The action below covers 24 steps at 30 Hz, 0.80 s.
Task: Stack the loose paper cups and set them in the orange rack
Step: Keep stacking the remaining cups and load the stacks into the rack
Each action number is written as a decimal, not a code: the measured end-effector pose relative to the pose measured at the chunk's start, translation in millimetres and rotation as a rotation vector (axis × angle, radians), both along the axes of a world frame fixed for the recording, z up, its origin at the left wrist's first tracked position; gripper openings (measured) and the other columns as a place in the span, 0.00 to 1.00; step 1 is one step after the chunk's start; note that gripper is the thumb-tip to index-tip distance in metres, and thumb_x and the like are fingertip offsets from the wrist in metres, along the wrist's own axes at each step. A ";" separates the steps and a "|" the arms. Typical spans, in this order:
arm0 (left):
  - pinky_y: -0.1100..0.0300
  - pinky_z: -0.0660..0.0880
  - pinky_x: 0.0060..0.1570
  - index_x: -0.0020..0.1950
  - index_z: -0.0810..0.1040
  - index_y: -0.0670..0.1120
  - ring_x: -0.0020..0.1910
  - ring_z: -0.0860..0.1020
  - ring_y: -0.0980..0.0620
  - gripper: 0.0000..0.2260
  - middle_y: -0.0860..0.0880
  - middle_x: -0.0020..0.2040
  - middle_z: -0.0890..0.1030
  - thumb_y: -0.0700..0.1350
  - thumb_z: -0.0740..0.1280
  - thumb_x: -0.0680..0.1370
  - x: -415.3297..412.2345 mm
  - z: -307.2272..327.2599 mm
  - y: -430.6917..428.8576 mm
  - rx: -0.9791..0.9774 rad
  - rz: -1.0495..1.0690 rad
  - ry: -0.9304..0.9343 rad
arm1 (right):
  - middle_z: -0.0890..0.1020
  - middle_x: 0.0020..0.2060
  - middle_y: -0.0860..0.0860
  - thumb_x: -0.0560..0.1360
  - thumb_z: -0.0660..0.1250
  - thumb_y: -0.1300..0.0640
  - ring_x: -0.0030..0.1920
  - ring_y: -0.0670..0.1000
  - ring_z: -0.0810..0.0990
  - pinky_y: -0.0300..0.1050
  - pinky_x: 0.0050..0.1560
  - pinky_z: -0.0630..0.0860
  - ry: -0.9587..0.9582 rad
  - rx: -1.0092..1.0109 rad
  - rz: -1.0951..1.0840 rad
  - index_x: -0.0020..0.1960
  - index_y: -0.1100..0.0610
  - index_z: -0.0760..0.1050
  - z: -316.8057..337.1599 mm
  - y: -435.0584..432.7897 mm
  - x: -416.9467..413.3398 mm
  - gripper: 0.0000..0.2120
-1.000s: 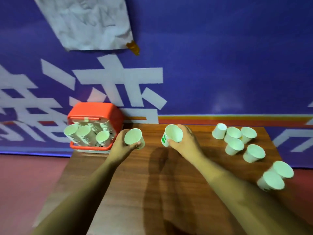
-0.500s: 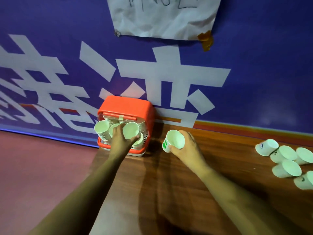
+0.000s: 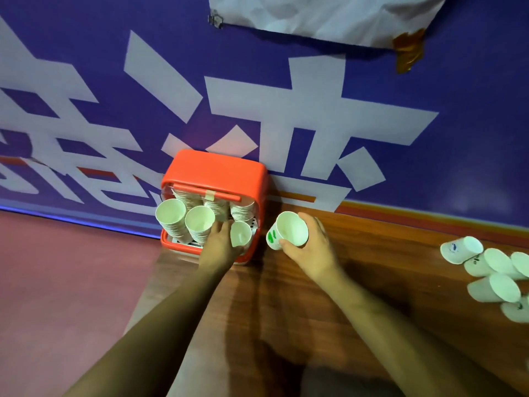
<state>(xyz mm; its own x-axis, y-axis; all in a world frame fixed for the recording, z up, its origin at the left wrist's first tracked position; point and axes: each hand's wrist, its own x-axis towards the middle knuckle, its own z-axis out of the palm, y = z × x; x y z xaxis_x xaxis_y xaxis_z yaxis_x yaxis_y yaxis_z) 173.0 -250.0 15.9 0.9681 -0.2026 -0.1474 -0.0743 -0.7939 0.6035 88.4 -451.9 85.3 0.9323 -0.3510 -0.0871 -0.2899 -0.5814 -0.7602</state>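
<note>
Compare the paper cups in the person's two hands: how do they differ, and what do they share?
The left cup, gripped by the left hand, is inside the orange rack; the right cup, gripped by the right hand, is outside it, over the wooden table. The right cup shows a green mark on its wall; the left cup shows none. Both are white paper cups with mouths tilted toward the camera.

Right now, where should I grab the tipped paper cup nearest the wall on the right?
Probably pinch the paper cup nearest the wall across its sidewall, coming from above and the left: it lies on its side, base end pointing left and clear, while other loose cups crowd its near-right side.
</note>
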 end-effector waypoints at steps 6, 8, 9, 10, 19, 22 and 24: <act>0.45 0.75 0.60 0.74 0.68 0.40 0.62 0.76 0.38 0.41 0.41 0.66 0.74 0.49 0.81 0.66 4.9 -7.3 6.3 -0.019 -0.024 0.008 | 0.68 0.63 0.46 0.69 0.77 0.50 0.61 0.46 0.70 0.41 0.55 0.77 -0.044 0.019 0.028 0.71 0.49 0.65 -6.0 27.6 20.8 0.35; 0.45 0.76 0.59 0.73 0.68 0.39 0.62 0.76 0.39 0.37 0.40 0.65 0.76 0.47 0.79 0.69 1.3 -9.1 13.7 -0.066 -0.036 -0.004 | 0.68 0.64 0.46 0.69 0.77 0.49 0.62 0.44 0.69 0.41 0.56 0.77 -0.066 0.026 0.072 0.71 0.49 0.65 -7.9 36.7 27.2 0.35; 0.45 0.76 0.58 0.72 0.69 0.41 0.61 0.77 0.40 0.31 0.41 0.63 0.77 0.44 0.76 0.72 -1.6 -8.8 18.1 -0.075 -0.043 -0.010 | 0.68 0.65 0.45 0.69 0.76 0.49 0.62 0.44 0.69 0.41 0.57 0.76 -0.070 0.031 0.101 0.72 0.49 0.64 -8.4 41.3 29.9 0.36; 0.45 0.77 0.56 0.71 0.70 0.43 0.60 0.78 0.39 0.26 0.42 0.62 0.78 0.41 0.71 0.74 -3.9 -8.1 23.1 -0.081 -0.049 -0.022 | 0.67 0.65 0.45 0.69 0.76 0.49 0.63 0.43 0.68 0.39 0.58 0.75 -0.074 0.031 0.131 0.72 0.49 0.63 -9.2 45.4 32.1 0.36; 0.58 0.71 0.49 0.59 0.79 0.46 0.53 0.80 0.52 0.11 0.50 0.52 0.84 0.48 0.59 0.84 -13.6 1.7 39.7 -0.300 0.104 0.086 | 0.72 0.63 0.50 0.67 0.78 0.54 0.62 0.50 0.74 0.33 0.58 0.67 -0.111 -0.052 0.255 0.70 0.57 0.68 -34.4 75.0 45.8 0.34; 0.71 0.70 0.52 0.61 0.80 0.51 0.53 0.76 0.72 0.13 0.65 0.50 0.82 0.51 0.58 0.85 -14.1 -0.5 37.1 -0.442 0.176 0.157 | 0.70 0.68 0.50 0.69 0.76 0.54 0.67 0.51 0.71 0.38 0.61 0.68 -0.040 -0.074 0.288 0.72 0.56 0.65 -44.2 80.8 52.5 0.35; 0.79 0.67 0.50 0.63 0.80 0.52 0.51 0.74 0.78 0.12 0.73 0.47 0.79 0.49 0.60 0.85 -13.2 -7.3 36.5 -0.463 0.163 0.177 | 0.68 0.71 0.50 0.70 0.76 0.53 0.69 0.52 0.70 0.41 0.64 0.69 0.022 -0.090 0.312 0.74 0.55 0.64 -50.7 81.9 57.1 0.37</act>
<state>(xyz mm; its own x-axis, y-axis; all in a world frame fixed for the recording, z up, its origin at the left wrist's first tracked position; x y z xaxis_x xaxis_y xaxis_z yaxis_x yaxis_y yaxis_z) 159.8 -213.5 8.5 0.9610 -0.1339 -0.2420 0.1627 -0.4340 0.8861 145.5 -370.0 34.7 0.9944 -0.0556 -0.0898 -0.1026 -0.7096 -0.6971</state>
